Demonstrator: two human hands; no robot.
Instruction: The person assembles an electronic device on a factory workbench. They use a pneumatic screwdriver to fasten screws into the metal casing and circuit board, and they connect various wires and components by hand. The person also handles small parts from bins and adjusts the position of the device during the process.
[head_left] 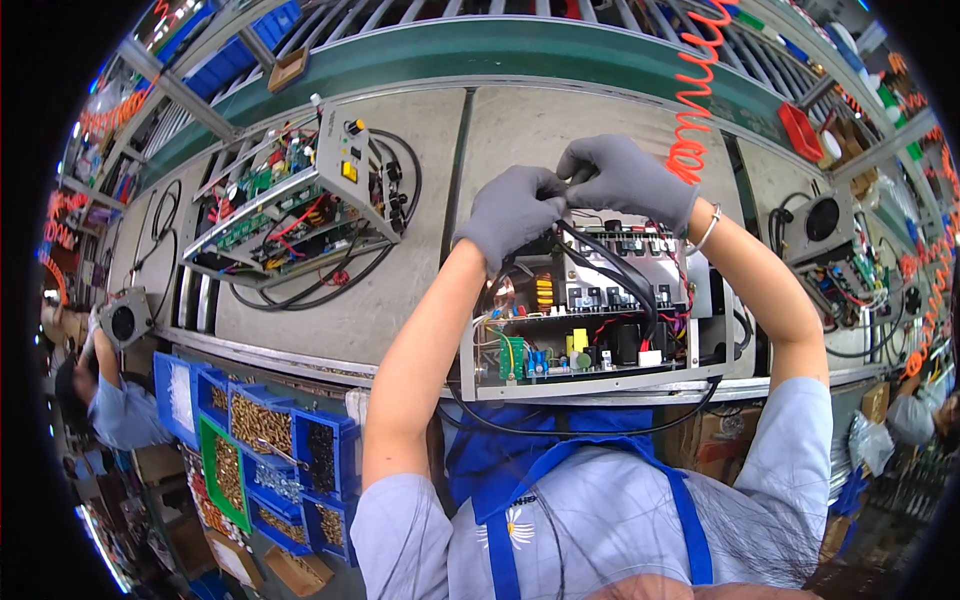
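Observation:
My left hand (515, 212) and my right hand (628, 180), both in grey gloves, meet above the far side of an opened metal power unit (560, 385). Their fingertips pinch together around something small and dark that I cannot make out. Thick black cables (615, 265) run from just below my left fingers down into the unit, toward a white connector (650, 357). Inside the unit sit a green circuit board (511, 356), a copper-wound coil (544, 291) and metal heat sinks. My gloves hide part of its far edge.
A second opened unit (300, 200) with a black cord stands to the left; another (840, 250) is at the right. Blue bins (320, 455) and a green bin (225, 470) of small fasteners hang at the near left. An orange coiled hose (692, 110) dangles beside my right hand.

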